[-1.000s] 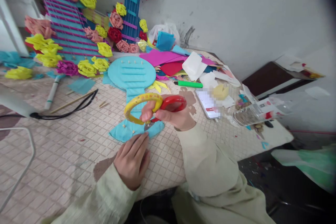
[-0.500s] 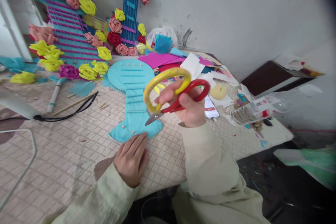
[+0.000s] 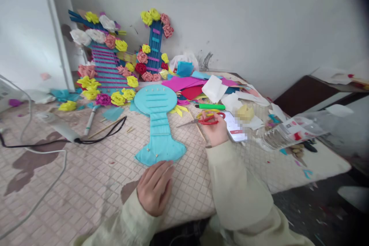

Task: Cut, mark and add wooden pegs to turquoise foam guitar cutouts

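A light-blue paper-covered guitar shape [image 3: 160,127] lies flat on the table, with folded strips across it and small pegs at both ends. My left hand [image 3: 155,186] rests flat at its near end, fingers stretched out and fingertips at the lower edge. To the right of the shape, my right hand [image 3: 215,128] grips the red and yellow scissors [image 3: 198,121], down close to the tabletop. Their blades point left towards the neck and look nearly closed. Beside that hand lie a lit phone [image 3: 234,127] and a green marker [image 3: 211,106].
Two flower-trimmed string-instrument models [image 3: 108,69] lean near the wall. Coloured paper [image 3: 184,83] is heaped at the back. A glue gun [image 3: 59,127] with its cable lies left, by a white pen [image 3: 91,121]. A plastic bottle [image 3: 279,134] lies on the right.
My right hand has lowered the scissors from above the blue shape to the table on the right. My left hand stays at the shape's near end. The view has shifted, showing more on the left.
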`<action>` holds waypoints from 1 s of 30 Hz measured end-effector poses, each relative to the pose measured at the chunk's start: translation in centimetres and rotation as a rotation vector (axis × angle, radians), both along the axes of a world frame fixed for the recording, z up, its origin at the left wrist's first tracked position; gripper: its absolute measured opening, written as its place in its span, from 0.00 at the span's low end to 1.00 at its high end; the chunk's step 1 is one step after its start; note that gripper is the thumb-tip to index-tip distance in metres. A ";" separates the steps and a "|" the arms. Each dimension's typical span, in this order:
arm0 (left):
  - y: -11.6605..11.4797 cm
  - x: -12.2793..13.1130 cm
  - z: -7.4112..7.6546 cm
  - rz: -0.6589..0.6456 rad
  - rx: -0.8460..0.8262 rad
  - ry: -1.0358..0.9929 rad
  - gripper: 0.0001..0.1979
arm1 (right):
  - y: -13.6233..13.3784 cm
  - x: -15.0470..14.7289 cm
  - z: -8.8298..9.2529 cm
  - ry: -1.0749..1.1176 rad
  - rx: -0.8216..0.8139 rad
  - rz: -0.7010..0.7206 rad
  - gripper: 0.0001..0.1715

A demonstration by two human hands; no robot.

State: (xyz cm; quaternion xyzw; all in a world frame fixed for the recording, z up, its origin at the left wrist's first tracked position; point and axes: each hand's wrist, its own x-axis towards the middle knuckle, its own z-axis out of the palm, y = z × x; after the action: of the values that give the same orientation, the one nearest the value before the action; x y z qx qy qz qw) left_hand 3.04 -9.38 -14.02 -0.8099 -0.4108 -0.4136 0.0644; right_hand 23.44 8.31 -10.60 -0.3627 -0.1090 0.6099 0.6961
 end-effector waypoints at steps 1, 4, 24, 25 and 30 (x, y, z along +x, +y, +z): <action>-0.3 -0.5 0.5 -0.008 -0.005 -0.015 0.16 | -0.3 0.2 -0.2 -0.016 0.000 0.013 0.08; -0.6 -3.3 1.7 0.073 -0.087 -0.071 0.18 | -1.4 1.1 -0.5 -0.080 -0.012 0.074 0.11; 11.3 -11.4 0.2 0.661 -0.573 0.317 0.17 | -11.7 5.3 0.3 -0.544 -0.081 0.285 0.24; 11.2 -11.4 0.3 0.668 -0.574 0.311 0.17 | -11.9 5.1 0.4 -0.580 -0.064 0.275 0.25; 11.4 -11.8 0.5 0.657 -0.593 0.238 0.15 | -12.1 3.9 0.8 -0.653 0.063 0.325 0.22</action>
State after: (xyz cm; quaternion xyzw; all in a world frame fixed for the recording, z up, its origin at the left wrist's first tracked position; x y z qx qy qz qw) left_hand -8.76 1.99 -13.50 -0.6620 -0.7363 -0.1397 0.0042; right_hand 27.32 -3.78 -9.78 -0.4947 -0.4001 0.5609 0.5297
